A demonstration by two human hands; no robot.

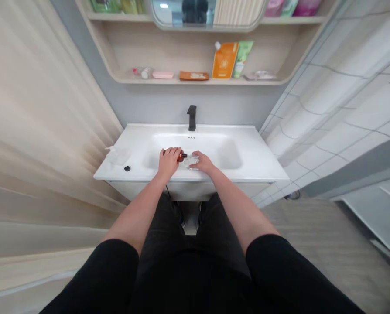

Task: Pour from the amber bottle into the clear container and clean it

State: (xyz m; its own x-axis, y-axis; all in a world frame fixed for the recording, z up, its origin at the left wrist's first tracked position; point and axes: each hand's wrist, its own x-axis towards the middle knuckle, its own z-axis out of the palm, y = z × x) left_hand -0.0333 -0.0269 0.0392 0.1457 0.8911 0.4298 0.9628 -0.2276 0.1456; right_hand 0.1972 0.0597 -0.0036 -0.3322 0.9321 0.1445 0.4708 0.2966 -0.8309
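My left hand (169, 162) is wrapped round a brown bottle (181, 156) with a dark neck, tipped on its side over the sink (229, 152). The neck points right, toward a small clear container (190, 161). Around that container my right hand (202, 162) has its fingers closed. Bottle neck and container are close together; whether they touch I cannot tell. A small black cap (127, 168) lies on the counter to the left, near a crumpled clear plastic bag (117, 155).
A black faucet (191, 117) rises behind the basin. Above it, a wall shelf (195, 81) holds an orange pouch (225, 60), a green tube (242, 59), a pink box (163, 75) and an orange packet (194, 76). Beige curtain (44, 109) hangs left; white tiled wall (332, 100) stands right.
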